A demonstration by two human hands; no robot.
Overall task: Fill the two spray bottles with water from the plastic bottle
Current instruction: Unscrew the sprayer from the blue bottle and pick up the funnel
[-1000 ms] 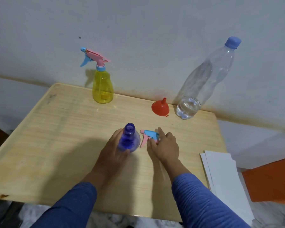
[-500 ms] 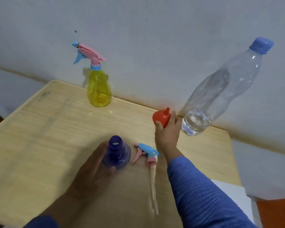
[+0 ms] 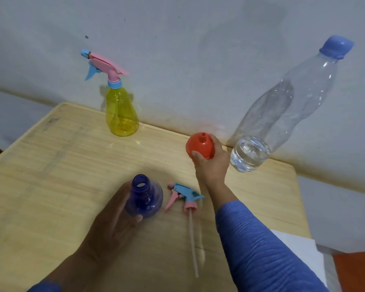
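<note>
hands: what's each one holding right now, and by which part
The right hand grips the orange plastic funnel by its wide cone. The left hand holds the open blue plastic spray bottle around its body.

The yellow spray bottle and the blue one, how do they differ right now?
The yellow bottle keeps its spray head on; the blue bottle has an open neck, its spray head lying beside it. The yellow stands untouched by the wall; the left hand holds the blue. Both are translucent and upright.

Pale matt wood-grain surface (image 3: pixel 51 165). Glossy clear plastic bottle (image 3: pixel 282 114); glossy translucent plastic blue bottle (image 3: pixel 148 199) and yellow bottle (image 3: pixel 121 114). Smooth orange plastic funnel (image 3: pixel 200 145). Ribbed cloth sleeve (image 3: pixel 261 245).
</note>
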